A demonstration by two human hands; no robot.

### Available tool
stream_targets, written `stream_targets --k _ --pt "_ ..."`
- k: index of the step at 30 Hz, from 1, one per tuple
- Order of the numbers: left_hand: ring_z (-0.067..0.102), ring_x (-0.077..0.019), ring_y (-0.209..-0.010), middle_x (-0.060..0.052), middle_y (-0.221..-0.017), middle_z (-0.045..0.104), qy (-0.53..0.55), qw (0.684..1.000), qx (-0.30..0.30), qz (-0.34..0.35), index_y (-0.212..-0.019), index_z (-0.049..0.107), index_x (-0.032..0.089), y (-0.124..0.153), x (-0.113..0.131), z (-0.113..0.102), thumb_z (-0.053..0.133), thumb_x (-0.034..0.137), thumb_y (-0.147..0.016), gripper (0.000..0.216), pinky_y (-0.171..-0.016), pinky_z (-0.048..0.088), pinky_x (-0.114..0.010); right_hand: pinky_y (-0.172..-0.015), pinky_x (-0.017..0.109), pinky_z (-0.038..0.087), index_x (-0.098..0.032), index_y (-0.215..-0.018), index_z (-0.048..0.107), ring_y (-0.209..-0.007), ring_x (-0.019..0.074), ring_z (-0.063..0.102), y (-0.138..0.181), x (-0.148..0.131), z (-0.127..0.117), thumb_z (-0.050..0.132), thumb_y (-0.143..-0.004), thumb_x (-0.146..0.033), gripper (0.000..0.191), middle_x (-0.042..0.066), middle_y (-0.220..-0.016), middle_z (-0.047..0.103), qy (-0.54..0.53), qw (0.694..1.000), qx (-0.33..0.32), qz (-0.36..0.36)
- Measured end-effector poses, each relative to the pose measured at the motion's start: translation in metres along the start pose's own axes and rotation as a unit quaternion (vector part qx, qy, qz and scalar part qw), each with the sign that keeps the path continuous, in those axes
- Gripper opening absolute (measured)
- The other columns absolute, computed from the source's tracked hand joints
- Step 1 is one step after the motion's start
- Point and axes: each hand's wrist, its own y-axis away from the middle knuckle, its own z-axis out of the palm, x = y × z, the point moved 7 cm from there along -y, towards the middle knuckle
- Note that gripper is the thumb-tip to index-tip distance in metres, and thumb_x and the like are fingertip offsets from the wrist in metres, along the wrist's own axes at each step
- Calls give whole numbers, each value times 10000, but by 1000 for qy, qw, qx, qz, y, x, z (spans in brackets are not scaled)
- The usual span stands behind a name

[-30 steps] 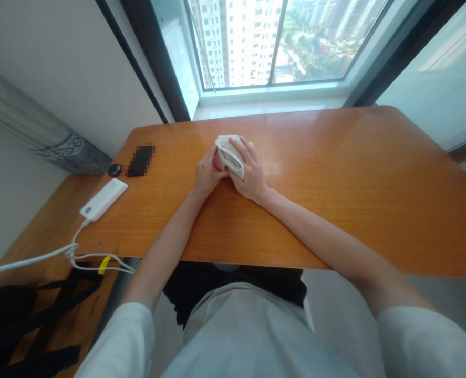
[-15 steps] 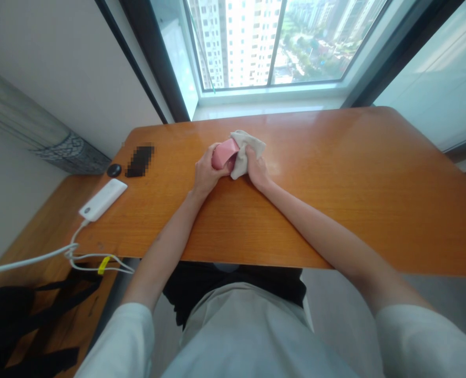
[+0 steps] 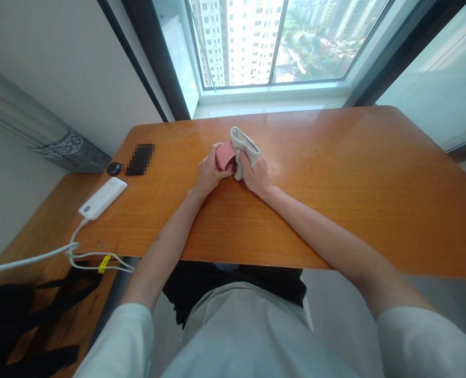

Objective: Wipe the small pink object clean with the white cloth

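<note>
My left hand (image 3: pixel 210 170) is closed around a pink object with flat faces and angled edges (image 3: pixel 225 155); its exact kind I cannot make out. Bunched in the fingers of my right hand (image 3: pixel 257 175) is a folded off-white cloth (image 3: pixel 244 143), pressed against the right side of the pink object. Both hands meet over the far middle part of the wooden table (image 3: pixel 315 210). The cloth and fingers hide part of the pink object.
On the table's left side lie a blurred-out dark item (image 3: pixel 140 159), a small round black object (image 3: pixel 114 168) and a white power bank (image 3: pixel 103 198) with a white cable (image 3: pixel 31 260). A window (image 3: pixel 274 42) rises behind the far edge. Black straps (image 3: pixel 55 310) hang lower left.
My right hand has turned and its fingers have curled further, so the cloth is folded more narrowly. The pink object has shifted slightly right and tilted.
</note>
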Motion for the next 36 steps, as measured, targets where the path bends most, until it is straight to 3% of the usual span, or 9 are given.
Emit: stream_targets --k 6,9,14,21,26,29,32,36 --pt "872 -326 -1136 -111 -1395 855 63 997 -50 -7 -1658 515 270 1 -10 13 1005 407 -900 913 -974 684 -413 -1480 675 465 -322 -1851 499 -1741 394 571 8 -12 0 459 -1227 -678 719 128 -1880 598 92 992 -18 -79" --pt "863 -358 -1161 -141 -1374 852 77 995 -71 1 -1645 516 247 1 -18 23 1003 400 -892 910 -1009 686 -468 -1512 708 401 -311 -1824 556 -1808 438 471 9 -18 2 483 -1222 -597 670 116 -1907 563 154 980 -39 -118" --pt "839 -392 -1237 -158 -1267 860 51 995 -77 32 -1364 704 227 -1 -21 29 923 330 -929 499 -1145 657 -570 -1535 834 231 -329 -1809 594 -1854 510 364 9 -25 8 616 -1167 -535 675 91 -1938 533 228 959 -89 -145" --pt "851 -337 -1210 -141 -1394 860 88 996 -21 3 -1499 656 250 1 -10 12 863 357 -1014 539 -1063 689 -493 -1527 855 221 -314 -1775 645 -1848 522 378 11 -33 12 626 -1173 -544 645 104 -1926 552 240 951 -103 -165" --pt "833 -324 -1143 -145 -1300 868 87 996 -28 -1 -1310 713 216 -2 -7 10 918 395 -1006 408 -1041 675 -484 -1544 835 184 -335 -1742 676 -1856 480 380 12 -37 15 629 -1158 -569 631 93 -1880 611 215 952 -133 -174" --pt "772 -253 -923 -46 -1050 820 58 998 -27 -6 -1177 694 244 -4 -6 10 971 351 -914 396 -884 636 -411 -1543 735 283 -304 -1721 678 -1828 419 443 7 -31 9 513 -1194 -646 650 132 -1858 627 156 977 -78 -120" --pt "697 -215 -825 4 -942 746 30 999 -13 -3 -1105 648 263 -5 -4 9 977 343 -896 398 -798 559 -364 -1460 635 459 -269 -1594 743 -1670 369 630 2 -8 0 399 -1206 -753 709 165 -1665 764 43 999 12 10" --pt "661 -206 -785 3 -948 740 24 1000 0 -2 -1107 635 274 -4 -3 8 1013 443 -902 463 -772 523 -356 -1250 598 644 -212 -1249 827 -1319 369 807 7 34 -2 383 -1180 -815 752 133 -1197 879 -83 966 67 236"
